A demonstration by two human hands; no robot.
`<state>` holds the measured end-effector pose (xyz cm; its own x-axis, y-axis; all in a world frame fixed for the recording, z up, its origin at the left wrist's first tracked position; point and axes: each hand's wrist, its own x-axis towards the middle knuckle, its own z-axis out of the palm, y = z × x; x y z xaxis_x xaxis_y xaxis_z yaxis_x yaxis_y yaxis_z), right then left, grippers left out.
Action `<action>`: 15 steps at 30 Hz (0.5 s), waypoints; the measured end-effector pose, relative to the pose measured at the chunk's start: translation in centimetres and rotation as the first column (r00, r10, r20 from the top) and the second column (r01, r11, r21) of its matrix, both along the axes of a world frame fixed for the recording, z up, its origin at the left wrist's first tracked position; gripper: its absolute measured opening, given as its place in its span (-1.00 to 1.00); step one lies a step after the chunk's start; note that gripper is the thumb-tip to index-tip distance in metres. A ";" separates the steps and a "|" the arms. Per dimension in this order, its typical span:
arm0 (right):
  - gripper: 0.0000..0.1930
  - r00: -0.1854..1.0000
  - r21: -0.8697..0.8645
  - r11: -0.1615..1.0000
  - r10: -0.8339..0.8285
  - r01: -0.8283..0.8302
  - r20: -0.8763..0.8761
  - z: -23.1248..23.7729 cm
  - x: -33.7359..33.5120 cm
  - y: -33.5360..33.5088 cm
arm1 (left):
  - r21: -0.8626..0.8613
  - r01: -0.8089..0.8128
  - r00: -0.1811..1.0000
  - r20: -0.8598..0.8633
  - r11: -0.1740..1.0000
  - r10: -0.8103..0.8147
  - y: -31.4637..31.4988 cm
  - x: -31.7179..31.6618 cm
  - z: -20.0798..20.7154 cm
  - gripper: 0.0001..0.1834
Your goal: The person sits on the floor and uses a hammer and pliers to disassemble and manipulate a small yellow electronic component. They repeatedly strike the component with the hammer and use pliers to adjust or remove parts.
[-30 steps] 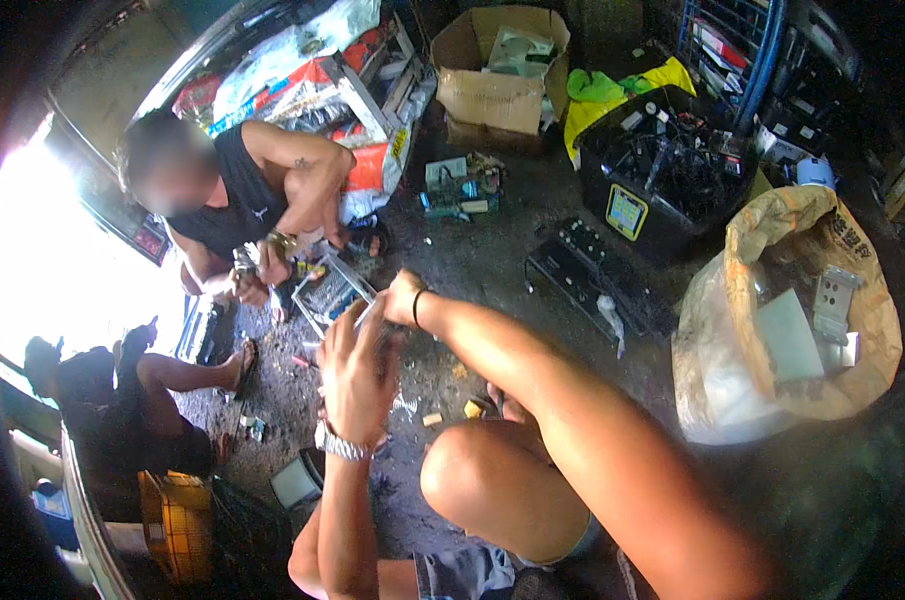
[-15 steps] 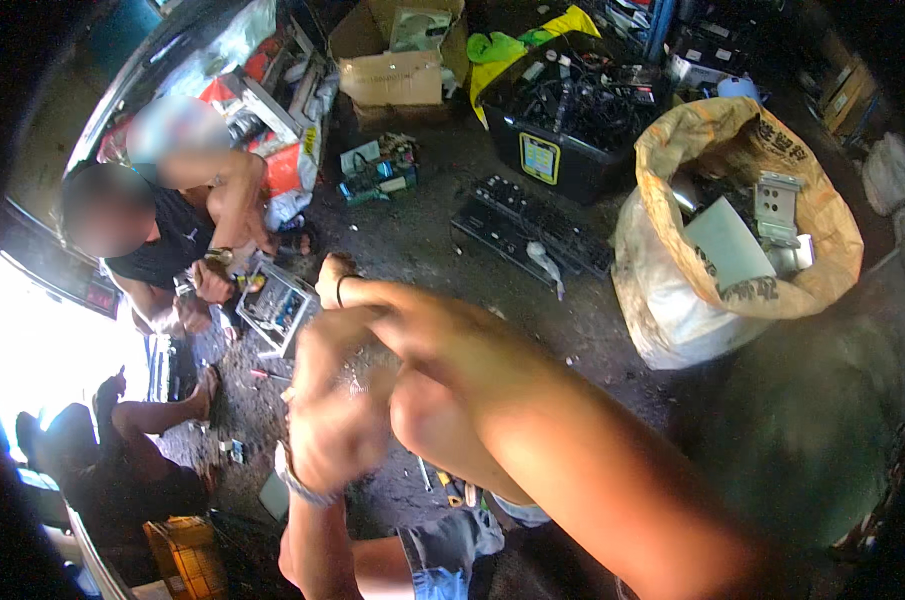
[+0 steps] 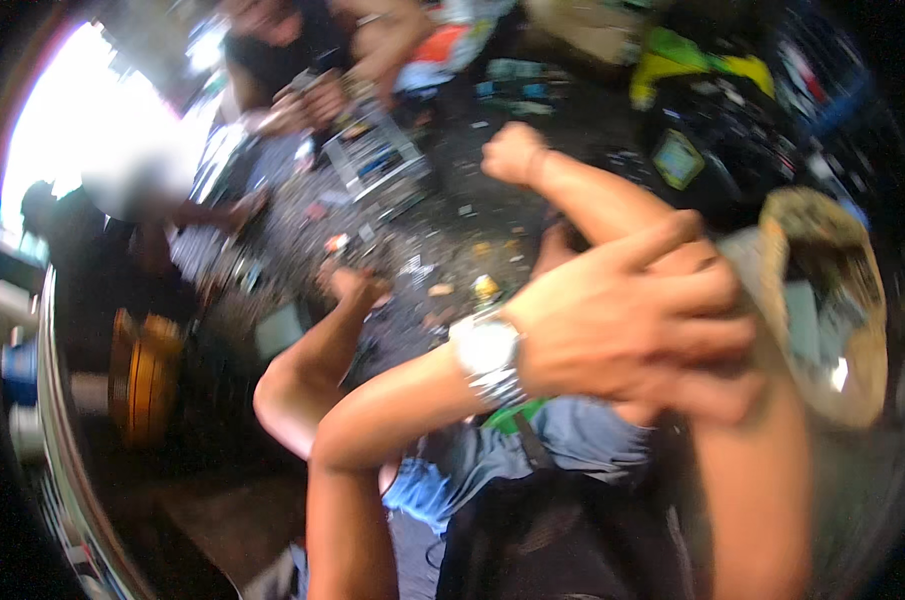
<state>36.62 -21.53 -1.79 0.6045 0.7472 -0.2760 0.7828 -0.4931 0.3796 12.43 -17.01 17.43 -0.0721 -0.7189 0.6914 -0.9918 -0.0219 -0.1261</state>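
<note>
My left hand [image 3: 637,325], with a silver watch [image 3: 490,355] on its wrist, lies across my right forearm [image 3: 747,460]. Its fingers curl over the arm, slightly smeared by motion. Beyond it, my right hand [image 3: 515,155] is held out in a fist above the littered ground, with a dark band at the wrist. Nothing shows in that fist. Past the fist, near the top, an open metal casing [image 3: 377,155] with parts inside sits by another person's hands [image 3: 312,105].
A second person [image 3: 122,240] sits at the left, near an orange-yellow crate [image 3: 144,375]. At the right stand a black bin [image 3: 717,150] of tangled parts and a woven sack [image 3: 865,370] with metal pieces. Small scraps [image 3: 417,270] litter the dark ground.
The view has swung left and down, so the surroundings sit farther right. My left hand has shifted along my right arm toward the elbow. The right fist stays closed.
</note>
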 end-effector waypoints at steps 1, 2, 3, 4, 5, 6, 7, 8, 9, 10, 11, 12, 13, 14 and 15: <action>-0.85 1.000 -0.014 1.000 0.022 -0.022 0.013 -0.5 -0.2 -0.4 | -0.076 -0.037 0.999 0.031 0.996 0.040 -0.5 1.6 -1.9 -0.37; -0.85 0.999 -0.021 0.998 0.053 -0.053 -0.006 -1.9 -0.8 0.7 | -0.049 -0.125 0.992 0.001 0.991 0.125 1.4 3.1 -4.4 -0.36; -0.85 0.997 -0.039 0.996 0.080 -0.080 -0.011 -3.2 -1.1 0.7 | 0.016 -0.207 0.975 -0.083 0.978 0.208 3.0 4.3 -6.4 -0.46; -0.79 0.991 -0.126 0.992 -0.005 -0.012 -0.135 -3.6 -3.6 3.2 | 0.104 -0.295 0.936 -0.172 0.950 0.309 5.6 4.5 -8.4 -0.55; -0.79 0.990 -0.130 0.991 -0.007 -0.011 -0.140 -5.0 -3.5 2.8 | 0.027 -0.339 0.927 -0.160 0.940 0.339 6.3 4.8 -8.7 -0.58; -0.79 0.991 -0.144 0.990 -0.030 0.011 -0.128 -7.6 -2.0 0.7 | -0.065 -0.361 0.927 -0.136 0.930 0.350 5.8 5.0 -8.7 -0.60; -0.78 0.992 -0.153 0.988 -0.054 0.036 -0.114 -9.8 -0.2 -1.1 | -0.154 -0.374 0.926 -0.111 0.915 0.360 4.9 5.0 -8.6 -0.62; -0.77 0.991 -0.143 0.989 -0.058 0.040 -0.124 -11.4 0.3 -0.5 | -0.176 -0.293 0.926 -0.297 0.940 0.233 2.2 3.3 -10.1 -0.64; -0.77 0.989 -0.144 0.989 0.011 -0.032 -0.148 -11.2 -1.8 1.5 | -0.225 -0.223 0.962 -0.208 0.949 0.177 2.8 2.1 -9.0 -0.63; -0.77 0.980 -0.140 0.983 0.091 -0.117 -0.178 -10.1 -4.9 4.1 | -0.266 -0.170 0.983 -0.116 0.949 0.144 3.9 0.7 -7.6 -0.63; -0.82 0.971 -0.143 0.979 0.116 -0.148 -0.208 -10.9 -5.7 5.4 | -0.203 -0.145 0.977 -0.181 0.968 0.109 3.1 -0.4 -8.1 -0.60; -0.86 0.974 -0.172 0.976 0.101 -0.137 -0.205 -11.1 -4.7 5.1 | -0.169 -0.132 0.976 -0.192 0.977 0.099 3.7 0.8 -8.4 -0.60; -0.86 0.970 -0.142 0.978 0.123 -0.155 -0.211 -12.5 -5.4 6.2 | -0.108 -0.153 0.965 -0.232 0.982 0.125 5.0 1.5 -9.9 -0.60; -0.85 0.972 -0.091 0.982 0.149 -0.167 -0.180 -14.2 -6.0 6.6 | -0.051 -0.158 0.955 -0.262 0.986 0.140 6.4 2.5 -11.4 -0.59; -0.74 0.965 -0.122 0.976 0.150 -0.178 -0.214 -14.6 -7.4 8.2 | 0.027 -0.199 0.916 -0.349 0.980 0.196 8.7 3.3 -13.0 -0.57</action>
<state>29.20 -13.38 -16.35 0.3975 0.7769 -0.4883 0.9161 -0.3051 0.2603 15.69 -8.30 4.40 0.3172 -0.6871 0.6536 -0.9483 -0.2211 0.2278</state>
